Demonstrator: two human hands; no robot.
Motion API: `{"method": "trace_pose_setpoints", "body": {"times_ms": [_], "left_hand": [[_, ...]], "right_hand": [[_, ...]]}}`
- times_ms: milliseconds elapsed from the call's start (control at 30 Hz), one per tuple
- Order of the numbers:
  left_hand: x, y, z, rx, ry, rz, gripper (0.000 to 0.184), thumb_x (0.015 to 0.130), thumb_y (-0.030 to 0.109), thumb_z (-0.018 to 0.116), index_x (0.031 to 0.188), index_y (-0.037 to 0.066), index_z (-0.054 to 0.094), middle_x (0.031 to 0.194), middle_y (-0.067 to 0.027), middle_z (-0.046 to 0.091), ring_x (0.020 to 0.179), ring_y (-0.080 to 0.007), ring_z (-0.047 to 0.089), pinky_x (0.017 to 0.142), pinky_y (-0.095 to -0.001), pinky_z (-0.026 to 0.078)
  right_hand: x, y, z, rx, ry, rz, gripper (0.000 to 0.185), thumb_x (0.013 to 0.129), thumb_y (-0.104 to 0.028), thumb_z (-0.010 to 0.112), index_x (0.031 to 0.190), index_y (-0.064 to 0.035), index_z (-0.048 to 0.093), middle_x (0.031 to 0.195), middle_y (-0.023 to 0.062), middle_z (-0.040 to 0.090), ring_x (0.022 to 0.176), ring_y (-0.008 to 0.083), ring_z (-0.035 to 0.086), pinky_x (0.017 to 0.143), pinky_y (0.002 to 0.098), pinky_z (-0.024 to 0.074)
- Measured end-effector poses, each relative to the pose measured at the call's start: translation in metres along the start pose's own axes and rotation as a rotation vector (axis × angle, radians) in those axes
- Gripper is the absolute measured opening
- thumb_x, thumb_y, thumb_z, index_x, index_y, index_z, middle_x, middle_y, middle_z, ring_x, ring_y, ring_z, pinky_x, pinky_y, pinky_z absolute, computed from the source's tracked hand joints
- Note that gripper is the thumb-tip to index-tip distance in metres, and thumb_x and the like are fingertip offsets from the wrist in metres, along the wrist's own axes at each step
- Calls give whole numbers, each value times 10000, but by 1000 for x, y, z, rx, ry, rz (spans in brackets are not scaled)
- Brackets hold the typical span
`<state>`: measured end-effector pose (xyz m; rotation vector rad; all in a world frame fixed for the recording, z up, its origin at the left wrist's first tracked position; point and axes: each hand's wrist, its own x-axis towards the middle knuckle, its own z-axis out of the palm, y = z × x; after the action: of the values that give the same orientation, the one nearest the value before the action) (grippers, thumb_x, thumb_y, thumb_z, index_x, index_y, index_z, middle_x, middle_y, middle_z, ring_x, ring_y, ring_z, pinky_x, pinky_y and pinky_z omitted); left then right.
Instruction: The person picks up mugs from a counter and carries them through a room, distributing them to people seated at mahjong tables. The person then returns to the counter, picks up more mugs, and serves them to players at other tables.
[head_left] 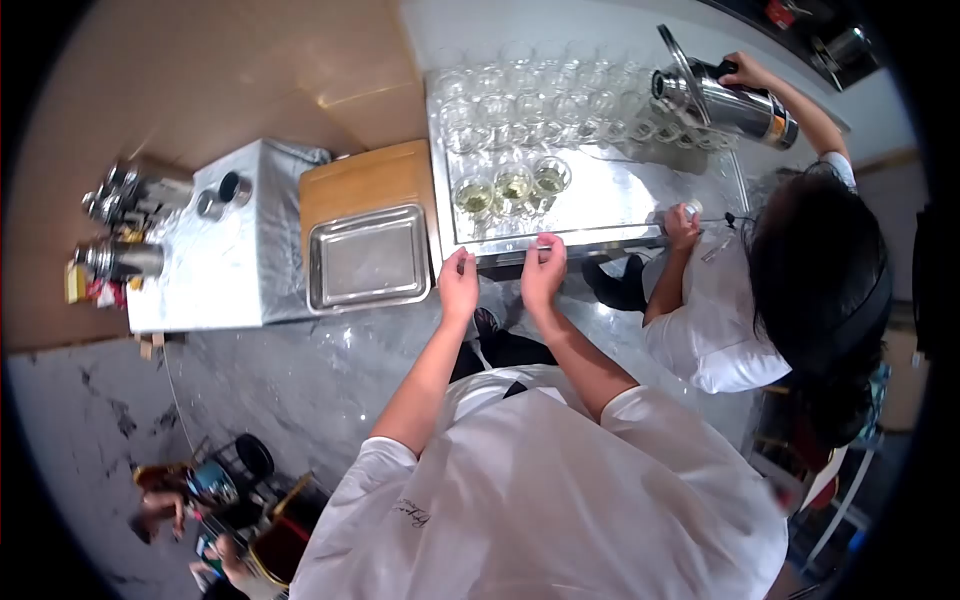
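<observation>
My left hand (459, 287) is at the front edge of the metal counter (590, 240), fingers loosely bent and holding nothing I can see. To its right, my right hand (543, 275) is at the same edge, thumb and fingers apart and nothing between them. Just beyond my hands are three glasses with green leaves inside: a left glass (473, 196), a middle glass (514, 184) and a right glass (550, 177). Behind them stand rows of clear glasses (540, 108).
At right, a co-worker's hand (745, 72) grips a tilted steel vacuum flask (740, 108) over glasses; their other hand (682, 228) holds something small and pale. A steel tray (368, 258) lies on a wooden board (375, 180) at left. Beyond is a foil-covered table (225, 270) with flasks.
</observation>
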<state>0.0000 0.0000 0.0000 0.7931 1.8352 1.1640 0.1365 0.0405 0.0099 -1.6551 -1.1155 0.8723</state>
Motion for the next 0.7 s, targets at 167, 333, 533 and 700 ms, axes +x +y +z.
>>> {"method": "trace_pose_setpoints", "body": {"times_ms": [167,333,533,700], "left_hand": [[49,-1,12,24,-82,27,253,854,196,561,972,-26,590,776,-75,600,664,-122,533,635,-251,434],[43,23,12,-250,16,-87,229,863,130,541,1024,-30,508,906,-68,499,602,-113,486,534,-244,451],[54,-1,-1,-23,-198,64,239,856,118,544,1041,-29,578,933,-89,523,691,-141,523,588,-243,448],[62,-6,20,-18,-253,150,223,879,117,512,1033,-33,574,939,-68,515,696,-95,543,526,-215,467]], "right_hand": [[46,-22,22,127,196,-67,252,797,-73,599,1029,4,536,887,84,591,663,120,548,620,251,439],[51,0,33,39,218,22,255,788,-139,641,981,15,575,822,62,610,615,102,554,543,233,435],[43,16,38,136,222,88,245,804,-150,631,988,5,587,785,36,610,588,63,552,480,189,416],[45,8,38,122,188,78,224,795,-122,637,973,7,594,727,19,591,568,64,550,481,188,422]]}}
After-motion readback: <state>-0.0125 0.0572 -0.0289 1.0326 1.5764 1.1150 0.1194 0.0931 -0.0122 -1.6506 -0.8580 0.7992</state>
